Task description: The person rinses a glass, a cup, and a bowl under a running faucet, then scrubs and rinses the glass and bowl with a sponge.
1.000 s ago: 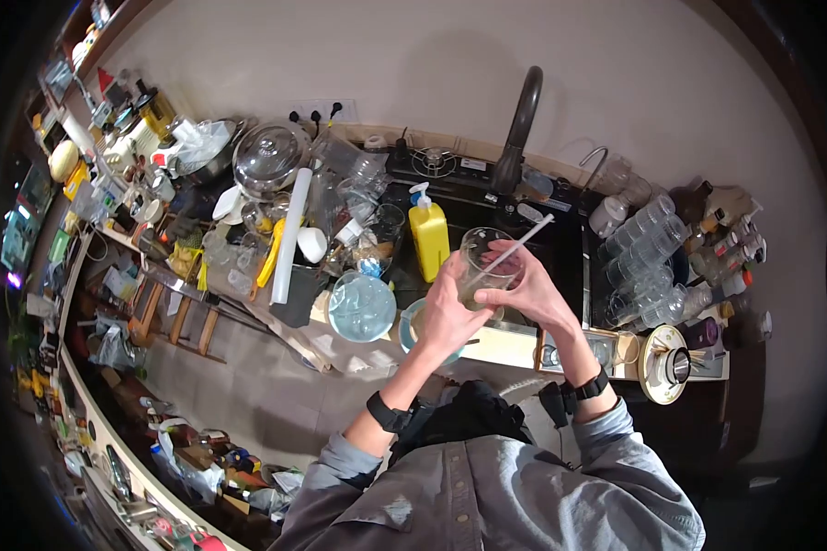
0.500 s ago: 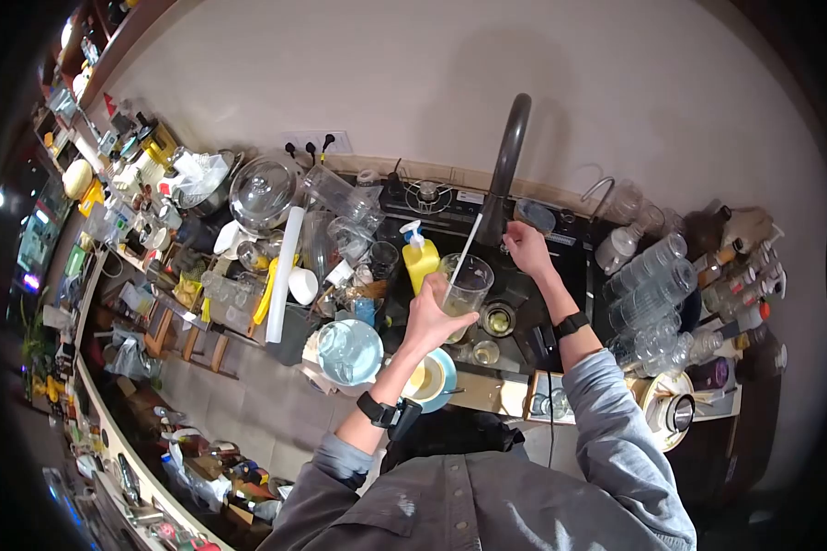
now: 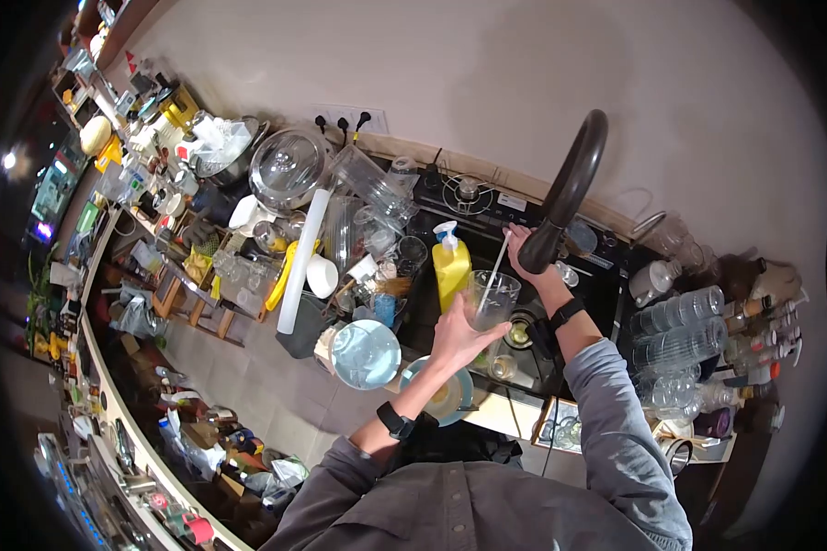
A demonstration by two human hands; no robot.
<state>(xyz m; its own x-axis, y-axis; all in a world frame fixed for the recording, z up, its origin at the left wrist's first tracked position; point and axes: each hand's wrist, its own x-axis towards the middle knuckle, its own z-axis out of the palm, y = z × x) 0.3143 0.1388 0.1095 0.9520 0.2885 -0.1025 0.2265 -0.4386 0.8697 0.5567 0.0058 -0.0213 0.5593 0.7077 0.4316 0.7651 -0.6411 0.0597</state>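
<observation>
My left hand [image 3: 464, 335] is wrapped around the lower side of a clear glass container [image 3: 496, 296], thumb toward the right, over the dark sink. A thin white stick [image 3: 495, 271] slants up out of the container; its lower end is hard to see. At the top of the stick my right hand [image 3: 522, 246] is closed, its fingers at the stick's end and partly hidden behind the dark curved faucet [image 3: 574, 184]. A yellow pump bottle [image 3: 450, 275] stands just left of the container.
Below the container are a sink drain [image 3: 518, 332] and a small glass [image 3: 503, 367]. Near the front edge sit a water-filled clear bowl [image 3: 366, 354] and a pale blue bowl [image 3: 464, 393]. Ribbed glass jars [image 3: 678, 344] crowd the right; a white tube [image 3: 303, 262] leans among glassware at left.
My right hand has moved from beside the faucet to the top of the white stick. My left hand still holds the glass container. The camera view has shifted and tilted.
</observation>
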